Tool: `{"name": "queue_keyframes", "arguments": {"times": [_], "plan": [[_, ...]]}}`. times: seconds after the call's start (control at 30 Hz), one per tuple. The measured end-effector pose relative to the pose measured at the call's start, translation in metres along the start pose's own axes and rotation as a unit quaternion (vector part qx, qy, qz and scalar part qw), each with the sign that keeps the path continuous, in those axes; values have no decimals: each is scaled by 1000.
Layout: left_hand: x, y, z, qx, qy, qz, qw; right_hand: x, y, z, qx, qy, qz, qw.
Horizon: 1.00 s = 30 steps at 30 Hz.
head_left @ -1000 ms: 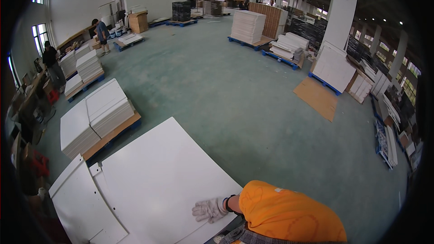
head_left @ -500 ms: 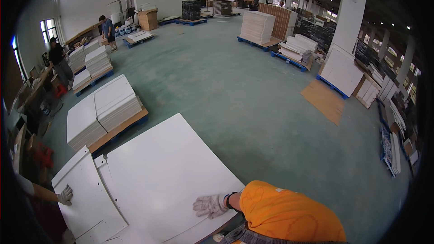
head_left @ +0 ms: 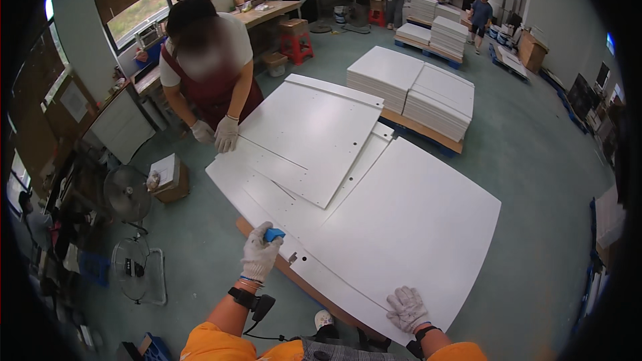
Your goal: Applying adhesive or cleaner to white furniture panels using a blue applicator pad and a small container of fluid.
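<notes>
Panels lie stacked before us: a large white board lowest, a smaller panel angled on top. Our left hand, gloved, is closed around a small blue tool at the board's near edge, just beside a little fitting. Our right hand lies flat and spread on the near corner, holding nothing. A co-worker's gloved hands rest on the far edge. We judge it best to keep the right palm pressing firmly, so the board cannot slide while the tool works.
</notes>
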State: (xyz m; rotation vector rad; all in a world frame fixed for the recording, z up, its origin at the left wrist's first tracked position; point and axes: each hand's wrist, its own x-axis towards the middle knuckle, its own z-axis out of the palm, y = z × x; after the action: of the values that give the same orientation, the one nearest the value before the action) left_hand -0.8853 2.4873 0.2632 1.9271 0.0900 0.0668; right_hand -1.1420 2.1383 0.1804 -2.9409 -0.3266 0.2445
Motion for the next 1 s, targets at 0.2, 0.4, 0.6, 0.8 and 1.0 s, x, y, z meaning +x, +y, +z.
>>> {"name": "queue_keyframes", "arguments": {"times": [0.2,0.4,0.6,0.8,1.0], "plan": [[-15,-7,12,-5,-22,-11,1000,-6,4,10,11,14,6,1000],[-19,-6,5,23,-21,-34,999,0,5,6,39,-5,13,999],[-18,-9,-7,57,17,-41,997,8,-4,-3,30,7,12,999],[-16,-16,-15,71,-8,-53,996,4,3,15,-12,35,3,999],[-25,-17,-14,28,-6,-54,998,-2,6,15,27,12,20,999]]}}
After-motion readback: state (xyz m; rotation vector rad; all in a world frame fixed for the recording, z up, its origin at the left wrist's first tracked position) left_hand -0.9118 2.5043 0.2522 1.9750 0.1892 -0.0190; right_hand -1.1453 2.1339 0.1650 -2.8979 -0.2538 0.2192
